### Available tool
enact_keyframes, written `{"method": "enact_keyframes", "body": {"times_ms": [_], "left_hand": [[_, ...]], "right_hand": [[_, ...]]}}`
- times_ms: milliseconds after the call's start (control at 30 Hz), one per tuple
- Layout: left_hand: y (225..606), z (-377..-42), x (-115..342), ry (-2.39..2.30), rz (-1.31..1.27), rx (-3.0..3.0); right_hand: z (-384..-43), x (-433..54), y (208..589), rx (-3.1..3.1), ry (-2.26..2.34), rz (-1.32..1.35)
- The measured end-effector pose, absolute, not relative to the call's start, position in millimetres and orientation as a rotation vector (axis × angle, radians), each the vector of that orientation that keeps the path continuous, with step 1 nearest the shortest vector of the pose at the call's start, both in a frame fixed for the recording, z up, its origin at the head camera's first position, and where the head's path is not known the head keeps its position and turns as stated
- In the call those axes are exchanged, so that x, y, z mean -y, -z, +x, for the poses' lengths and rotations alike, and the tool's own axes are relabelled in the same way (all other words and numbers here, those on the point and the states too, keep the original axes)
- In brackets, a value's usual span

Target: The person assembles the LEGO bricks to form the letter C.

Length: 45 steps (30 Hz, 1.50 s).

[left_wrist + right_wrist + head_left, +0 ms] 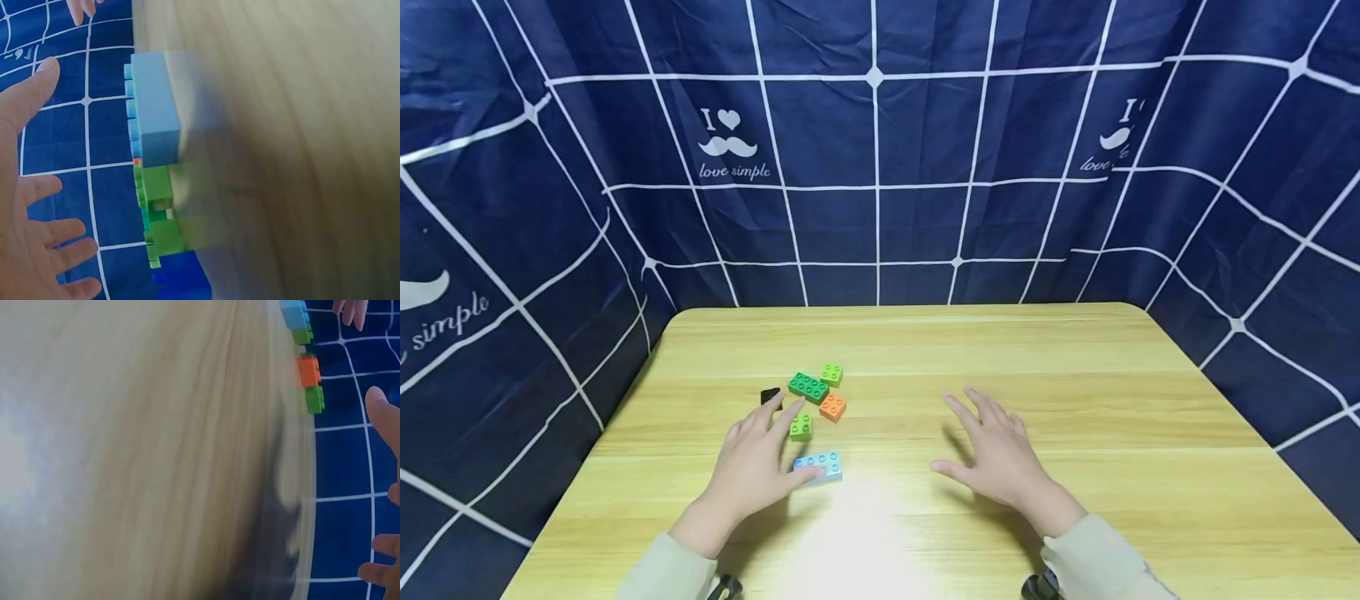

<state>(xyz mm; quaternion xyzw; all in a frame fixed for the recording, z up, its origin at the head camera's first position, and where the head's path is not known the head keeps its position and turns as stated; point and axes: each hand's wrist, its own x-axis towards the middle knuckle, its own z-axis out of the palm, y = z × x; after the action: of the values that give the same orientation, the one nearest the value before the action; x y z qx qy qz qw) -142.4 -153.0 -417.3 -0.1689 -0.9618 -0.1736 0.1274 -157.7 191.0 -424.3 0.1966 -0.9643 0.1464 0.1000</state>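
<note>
My left hand (pixel 752 467) hovers over several toy building bricks, fingers spread, holding nothing. Its thumb overlaps the light blue brick (pixel 829 460) in the head view, while the left wrist view shows the thumb raised above that light blue brick (pixel 156 103). By the fingertips lie a small lime green brick (pixel 801 427) and a dark brick (pixel 769 396), partly covered by the hand. Just beyond are a dark green brick (pixel 808 387), an orange brick (pixel 832 407) and another lime brick (pixel 831 374). To the right, my right hand (pixel 1000 454) is held above the wood with fingers apart.
The wooden table (pixel 1075 358) has rounded far corners. A dark blue curtain (pixel 925 217) with white grid lines hangs behind it and along both sides. Bright glare lies on the tabletop near the front middle.
</note>
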Motion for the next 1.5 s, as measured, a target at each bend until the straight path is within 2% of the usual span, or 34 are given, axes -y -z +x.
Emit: {"method": "enact_keyframes", "body": {"times_ms": [500,767,1500], "left_hand": [[428.9,-130.9,161.9,0.699,-0.543,2.761],[434.0,-130.2,159.5,0.897,-0.477,2.815],[444.3,-133.1,156.4,1.044,-0.408,2.834]], "right_hand": [[-161.6,-166.7,430.6,2.812,-0.538,0.807],[-165.9,-149.6,436.2,2.82,-0.642,0.914],[-172.7,-103.1,451.2,2.791,-1.199,1.058]]}}
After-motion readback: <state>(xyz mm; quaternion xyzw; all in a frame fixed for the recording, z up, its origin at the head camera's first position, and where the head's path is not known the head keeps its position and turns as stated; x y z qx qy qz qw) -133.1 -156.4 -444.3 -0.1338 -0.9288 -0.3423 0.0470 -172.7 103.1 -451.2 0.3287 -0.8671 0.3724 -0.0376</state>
